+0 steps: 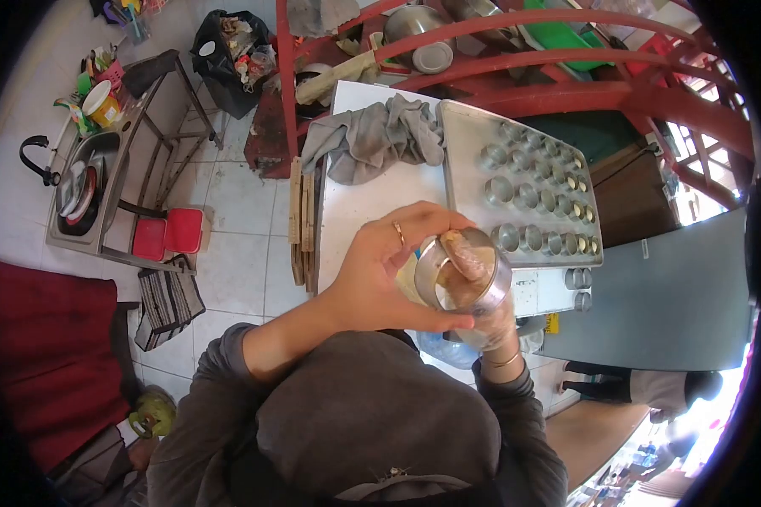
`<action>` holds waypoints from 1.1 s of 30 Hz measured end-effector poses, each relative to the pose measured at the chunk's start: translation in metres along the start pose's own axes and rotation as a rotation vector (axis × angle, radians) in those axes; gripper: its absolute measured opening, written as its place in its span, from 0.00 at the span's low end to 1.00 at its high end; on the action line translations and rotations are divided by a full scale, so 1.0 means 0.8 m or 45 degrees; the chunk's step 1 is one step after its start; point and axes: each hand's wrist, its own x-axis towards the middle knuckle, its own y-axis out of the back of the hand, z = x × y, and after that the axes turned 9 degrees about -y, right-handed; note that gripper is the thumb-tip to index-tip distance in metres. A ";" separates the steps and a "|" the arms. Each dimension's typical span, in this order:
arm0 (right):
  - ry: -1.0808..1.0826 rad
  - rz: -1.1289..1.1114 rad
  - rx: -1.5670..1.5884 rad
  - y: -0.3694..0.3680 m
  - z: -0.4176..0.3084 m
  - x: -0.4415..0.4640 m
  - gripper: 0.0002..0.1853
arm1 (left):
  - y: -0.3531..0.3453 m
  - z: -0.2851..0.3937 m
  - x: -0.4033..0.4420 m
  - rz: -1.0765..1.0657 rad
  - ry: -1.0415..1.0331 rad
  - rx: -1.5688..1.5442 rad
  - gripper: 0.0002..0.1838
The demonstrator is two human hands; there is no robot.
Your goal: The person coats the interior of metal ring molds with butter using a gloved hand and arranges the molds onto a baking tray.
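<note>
My left hand [380, 270], with a ring on one finger, grips a round metal mould [503, 283] between the thumb and the fingers. Its wide opening faces up toward me. Reaching in from the right, my right hand [486, 325] wears a clear plastic glove and has its fingers closed together inside the mould. Whether those fingers pinch anything is hidden. Just beyond both hands stands a large tray [473, 139] with rows of similar small metal moulds [528, 196]. Part of something pale yellow shows behind my left fingers but is mostly covered.
A grey cloth [372, 139] lies crumpled on the white table [380, 198]. More moulds [577, 279] stand beyond the tray's near edge. A red rack [516, 55] with pots is behind. Left are a sink [101, 152] and a black rubbish bag [228, 76]. A person [651, 384] is at right.
</note>
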 end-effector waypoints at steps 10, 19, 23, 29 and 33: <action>0.138 0.190 -0.989 0.006 -0.033 0.003 0.19 | 0.002 -0.002 -0.005 0.086 0.081 0.079 0.43; 0.133 0.342 -1.318 0.004 -0.008 0.006 0.21 | 0.004 0.004 -0.010 0.155 0.121 0.368 0.39; 0.409 0.368 -1.251 -0.017 0.010 0.013 0.22 | 0.001 0.008 -0.005 0.184 0.122 0.544 0.36; 0.228 0.605 -1.304 0.006 0.052 0.005 0.26 | -0.004 0.017 0.006 0.220 0.060 0.808 0.36; 0.393 0.395 -1.530 -0.026 0.010 0.015 0.26 | -0.002 0.014 0.010 0.206 0.035 0.845 0.34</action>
